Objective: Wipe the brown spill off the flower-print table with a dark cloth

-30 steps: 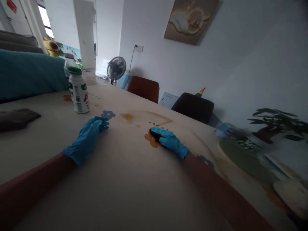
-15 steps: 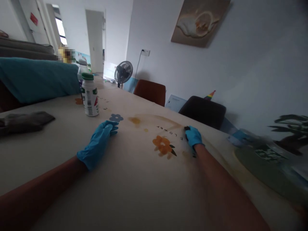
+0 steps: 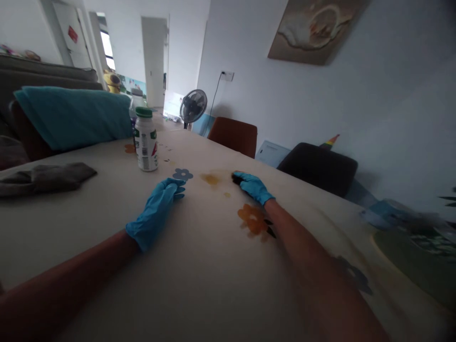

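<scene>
My right hand (image 3: 253, 186), in a blue glove, is closed on a small dark scrubbing pad (image 3: 236, 178) and presses it to the tablecloth; much of the pad is hidden under the fingers. Just left of it lies a yellow-brown stain (image 3: 211, 179), with a faint smear reaching toward the pad. My left hand (image 3: 159, 209), also gloved in blue, rests on the cloth with its fingers loosely extended and nothing visible in them. A printed blue flower (image 3: 183, 174) is by its fingertips. The pale tablecloth (image 3: 199, 266) also bears an orange flower (image 3: 252, 217).
A white bottle with a green cap (image 3: 147, 142) stands beyond my left hand, a clear bottle (image 3: 136, 100) behind it. A crumpled grey cloth (image 3: 50, 176) lies at left. Chairs (image 3: 233, 136) line the far edge. A green mat (image 3: 409, 266) is at right.
My right hand has swept left across the tablecloth with the pad, toward the stain. The arc-shaped smear there looks shorter. My left hand stays by the blue flower; the view has turned slightly left.
</scene>
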`<action>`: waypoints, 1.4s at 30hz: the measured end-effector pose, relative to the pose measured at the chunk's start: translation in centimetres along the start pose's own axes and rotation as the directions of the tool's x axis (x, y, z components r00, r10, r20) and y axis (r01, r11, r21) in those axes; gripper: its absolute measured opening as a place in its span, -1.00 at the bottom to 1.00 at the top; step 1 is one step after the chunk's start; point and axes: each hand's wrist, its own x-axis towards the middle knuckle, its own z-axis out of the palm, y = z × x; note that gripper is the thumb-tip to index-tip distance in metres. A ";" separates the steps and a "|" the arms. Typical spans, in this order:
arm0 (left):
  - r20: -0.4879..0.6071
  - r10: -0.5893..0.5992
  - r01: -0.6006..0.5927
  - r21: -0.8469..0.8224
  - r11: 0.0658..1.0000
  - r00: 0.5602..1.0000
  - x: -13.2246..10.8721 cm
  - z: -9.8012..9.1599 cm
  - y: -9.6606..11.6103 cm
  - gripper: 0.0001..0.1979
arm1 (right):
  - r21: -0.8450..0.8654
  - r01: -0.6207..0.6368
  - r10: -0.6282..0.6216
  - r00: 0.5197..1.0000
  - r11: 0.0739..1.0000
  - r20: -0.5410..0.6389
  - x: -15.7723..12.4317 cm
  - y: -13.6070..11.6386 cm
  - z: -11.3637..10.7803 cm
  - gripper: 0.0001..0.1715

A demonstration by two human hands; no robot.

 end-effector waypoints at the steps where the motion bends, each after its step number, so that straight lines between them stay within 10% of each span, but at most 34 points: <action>1: 0.000 -0.001 0.001 -0.011 1.000 1.000 0.1 0.0 -0.1 -0.46 | 0.019 0.041 -0.041 0.998 0.999 0.036 -0.9 -0.8 0.5 -0.35; 8: -0.020 0.013 -0.014 -0.029 0.999 1.000 0.8 -0.1 -0.8 -0.58 | 0.136 0.172 -0.197 0.959 0.976 0.202 -10.1 -5.0 4.0 -0.25; 11: -0.026 0.025 -0.025 -0.027 0.999 0.999 0.9 -0.1 -0.9 -0.61 | 0.186 0.121 -0.141 0.985 0.975 0.100 -11.6 -4.9 3.8 -0.28; 16: -0.021 0.050 -0.051 -0.062 0.997 0.999 1.4 -0.1 -1.6 -0.63 | -0.012 -0.275 0.255 0.905 0.961 -0.341 -8.3 -1.9 -1.0 -0.20; 22: 0.029 0.039 -0.036 -0.074 0.997 0.999 1.5 -0.3 -2.2 -0.65 | -0.090 -0.436 0.389 0.866 0.896 -0.315 -2.0 0.6 -3.5 -0.51; 32: -0.087 0.098 -0.110 -0.141 0.984 0.991 1.8 0.3 -1.6 -0.72 | 0.039 0.039 -0.044 0.990 0.998 0.131 5.0 -7.7 6.8 -0.41; 37: -0.171 0.125 -0.157 -0.191 0.969 0.977 3.2 -0.4 -1.3 -0.76 | 0.179 0.220 -0.265 0.921 0.959 0.286 -0.4 -11.4 9.7 -0.50; 42: -0.247 0.109 -0.173 -0.256 0.951 0.963 4.3 -0.9 -1.0 -0.82 | 0.344 0.272 -0.386 0.863 0.899 0.326 -9.3 -12.3 8.0 -0.38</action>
